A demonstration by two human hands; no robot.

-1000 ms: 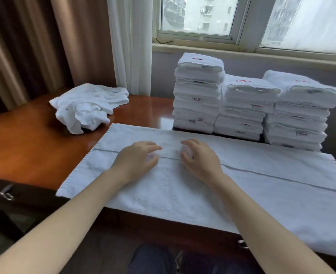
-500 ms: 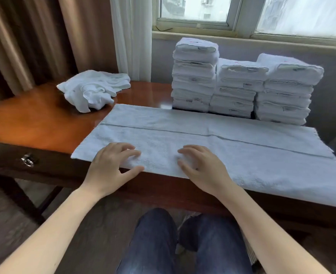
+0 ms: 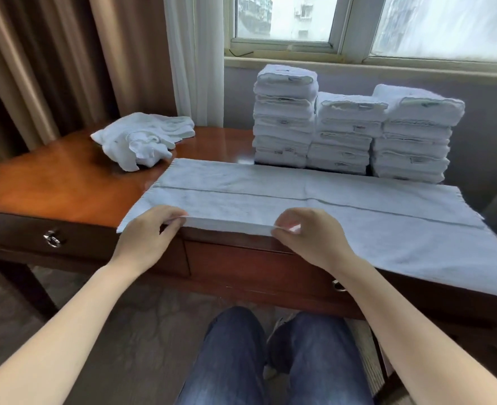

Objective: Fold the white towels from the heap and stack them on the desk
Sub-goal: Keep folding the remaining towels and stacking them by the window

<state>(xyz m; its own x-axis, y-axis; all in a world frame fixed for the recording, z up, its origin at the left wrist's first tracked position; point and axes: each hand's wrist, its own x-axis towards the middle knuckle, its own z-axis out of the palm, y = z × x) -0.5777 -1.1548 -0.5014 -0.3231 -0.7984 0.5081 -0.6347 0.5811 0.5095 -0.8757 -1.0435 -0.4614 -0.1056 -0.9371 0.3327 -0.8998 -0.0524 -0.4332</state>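
Whereas both palms were pressed flat on the spread towel 0.5 s ago, its near edge is now pinched by the left hand and right hand at 6 o'clock on the desk — a fold toward 12 o'clock is judged to be starting.

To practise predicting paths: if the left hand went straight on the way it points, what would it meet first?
The left hand, pinching the spread towel, points forward and rightward over it; beyond, probably the tallest stack of folded towels, though depth is unclear.
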